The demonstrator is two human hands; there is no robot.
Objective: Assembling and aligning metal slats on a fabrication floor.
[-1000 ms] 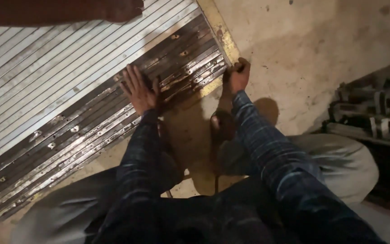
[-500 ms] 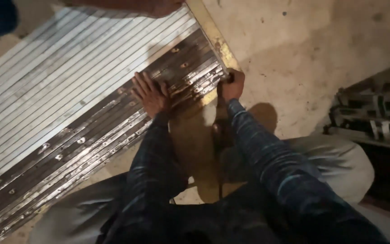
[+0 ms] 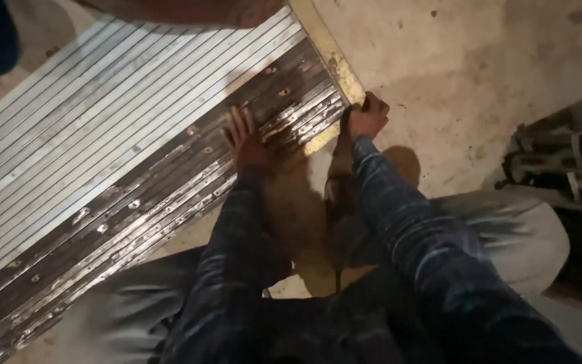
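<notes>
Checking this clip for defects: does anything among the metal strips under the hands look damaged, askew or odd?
Yes. The near strips by the left hand look dark, tarnished and blotchy, unlike the clean pale strips farther off. The right hand grips the stack's corner. Nothing looks spilled.

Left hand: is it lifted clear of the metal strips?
No, the left hand lies flat with fingers spread on the dark metal strips, while the right hand grips their end.

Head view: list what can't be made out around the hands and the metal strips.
- Right hand: its grip at the strips' corner is too dark to read.
- Left hand: palm hidden, flat on the strips.
- Strips: far ends cut off by the left edge.
- Another person's arm: cut by the top edge.
</notes>
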